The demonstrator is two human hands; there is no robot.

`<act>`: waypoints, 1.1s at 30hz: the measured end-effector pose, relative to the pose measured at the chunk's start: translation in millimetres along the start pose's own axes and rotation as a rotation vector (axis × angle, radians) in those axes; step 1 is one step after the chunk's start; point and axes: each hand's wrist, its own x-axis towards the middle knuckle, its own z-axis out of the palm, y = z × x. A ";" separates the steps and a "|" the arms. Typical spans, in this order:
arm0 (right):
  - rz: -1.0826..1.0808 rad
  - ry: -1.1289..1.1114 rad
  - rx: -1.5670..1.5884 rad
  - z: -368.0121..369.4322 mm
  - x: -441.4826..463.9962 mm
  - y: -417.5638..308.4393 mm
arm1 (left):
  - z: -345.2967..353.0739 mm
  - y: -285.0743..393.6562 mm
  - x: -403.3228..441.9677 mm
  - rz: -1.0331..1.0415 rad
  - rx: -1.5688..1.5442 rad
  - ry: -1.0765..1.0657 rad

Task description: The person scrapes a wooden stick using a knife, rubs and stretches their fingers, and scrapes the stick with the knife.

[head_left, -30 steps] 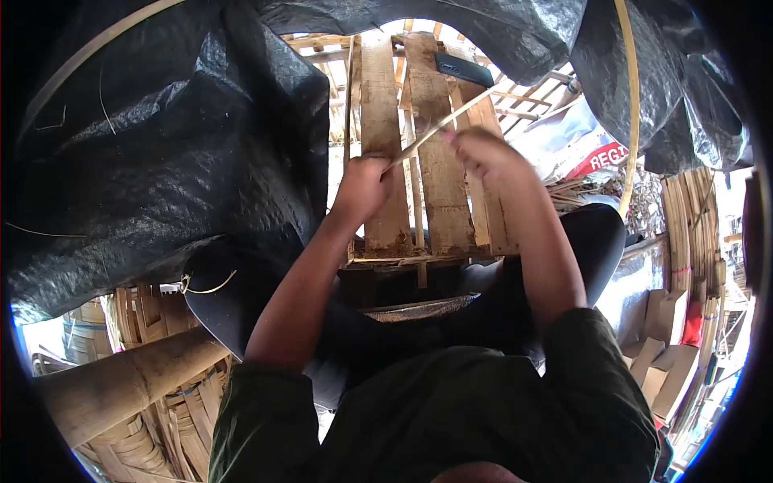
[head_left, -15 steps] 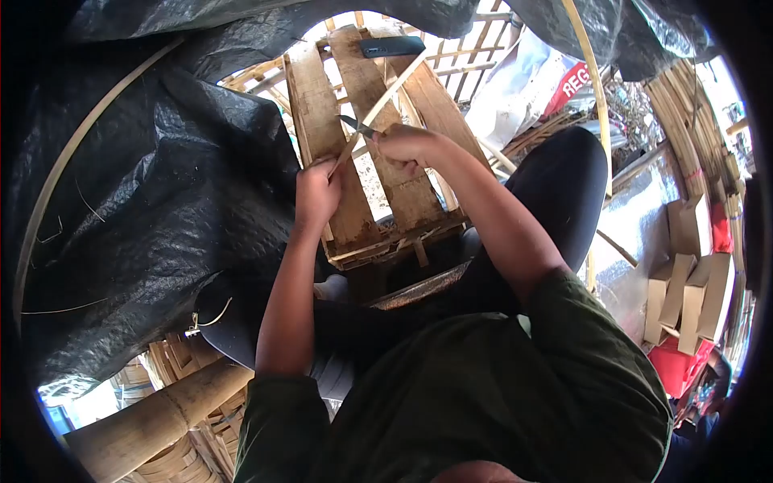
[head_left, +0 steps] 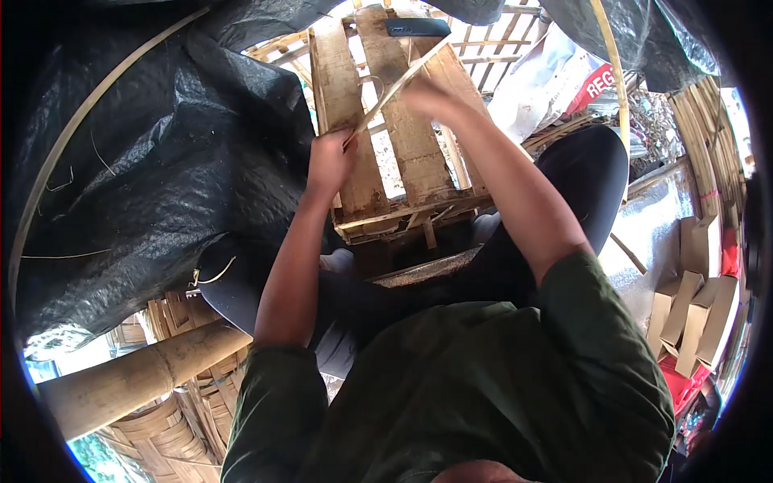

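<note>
My left hand (head_left: 331, 167) is closed round the lower end of a thin, pale bamboo strip (head_left: 375, 111), which slants up and to the right over the wooden slatted bench. Farther along the strip is my right hand (head_left: 425, 98), smeared by motion and curled round a knife whose dark blade (head_left: 391, 73) shows only as a blur. A fine curled shaving (head_left: 374, 81) stands beside the strip near the blade. Beneath both hands lie the bench's worn planks (head_left: 415, 153), with gaps between them.
A dark phone (head_left: 418, 28) rests on the bench's far end. Black plastic sheeting (head_left: 201, 137) hangs at the left, with a bent bamboo strip (head_left: 101, 92) across it. Cardboard boxes (head_left: 684, 310) stand at the right. A thick bamboo pole (head_left: 145, 374) lies at lower left.
My right hand has slid up along the strip toward its far end, away from my left hand. A curled shaving now shows. The whole view has shifted slightly.
</note>
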 end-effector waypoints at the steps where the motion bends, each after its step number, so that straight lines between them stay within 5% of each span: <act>1: 0.170 -0.282 -0.067 5.2 -10.3 -11.2 | -1.1 1.7 -1.1 0.002 0.004 0.000; 6: 0.161 -0.073 0.670 0.6 37.6 31.3 | -0.5 3.9 -1.0 -0.005 -0.063 0.009; 8: 0.227 0.084 0.206 5.8 28.7 21.7 | 0.7 2.4 -1.1 0.026 -0.065 0.030; 9: 0.077 -0.055 0.020 19.2 8.8 17.6 | 0.9 1.8 -0.5 0.064 -0.065 0.046; 12: 0.097 -0.181 0.002 14.0 9.8 11.2 | -2.2 6.7 -0.9 0.023 -0.059 0.028; 14: 0.133 0.023 0.152 16.5 15.3 9.2 | -1.2 1.2 0.4 -0.018 -0.021 0.003; 16: -0.120 0.085 0.096 10.6 19.9 5.8 | 0.4 -1.6 -2.5 -0.055 0.019 -0.032; 21: -0.275 0.074 -0.248 23.7 21.9 4.6 | 1.4 -8.4 -1.7 0.013 -0.010 -0.011; 25: -0.414 0.004 -0.228 17.2 27.4 3.8 | 1.3 -8.8 -1.8 -0.034 -0.004 -0.039; 33: -0.372 0.030 -0.418 7.3 28.8 -12.6 | 2.9 -7.5 -2.6 0.059 -0.088 0.053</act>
